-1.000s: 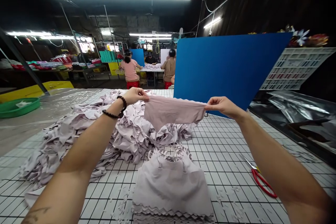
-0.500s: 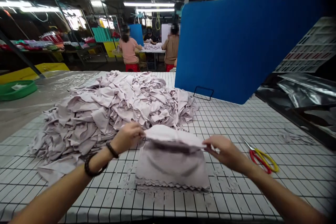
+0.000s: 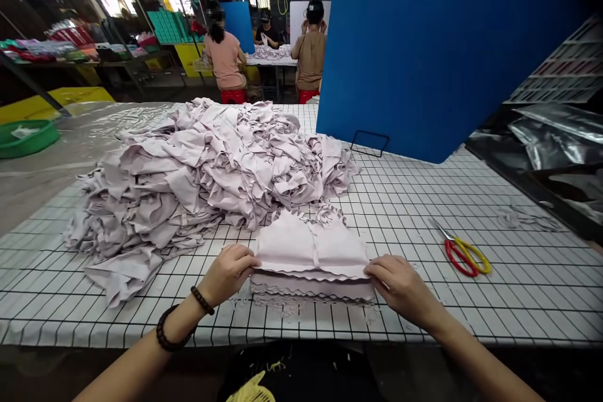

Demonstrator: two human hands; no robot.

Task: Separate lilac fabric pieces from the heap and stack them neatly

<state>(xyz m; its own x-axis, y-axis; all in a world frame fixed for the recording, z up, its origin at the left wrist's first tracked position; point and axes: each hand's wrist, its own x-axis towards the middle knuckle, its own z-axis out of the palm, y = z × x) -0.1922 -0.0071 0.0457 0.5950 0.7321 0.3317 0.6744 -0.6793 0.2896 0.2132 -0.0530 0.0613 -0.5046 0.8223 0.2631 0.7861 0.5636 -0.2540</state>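
Observation:
A pale pink fabric piece (image 3: 311,248) with a seam down its middle lies over a stack of similar pieces with zigzag edges (image 3: 325,289). My left hand (image 3: 232,271) pinches its left near corner, and my right hand (image 3: 398,282) pinches the right near corner. Two dark beaded bracelets circle my left wrist. Beyond and to the left rises a large heap of crumpled pale pink fabric (image 3: 211,169). Scissors (image 3: 464,254) with one red and one yellow handle rest on the table to the right of my right hand.
A tall blue board (image 3: 414,56) stands on the grid-patterned table (image 3: 400,201), with a black wire stand (image 3: 370,143) at its base. At the far left is a green basket (image 3: 28,138). Fabric scraps (image 3: 530,220) lie at the right. Several people sit at a table behind.
The fabric piece has come down from a raised, folded position onto the stack, its near edge now toward me. Both hands have lowered with it. The camera view has tilted downward.

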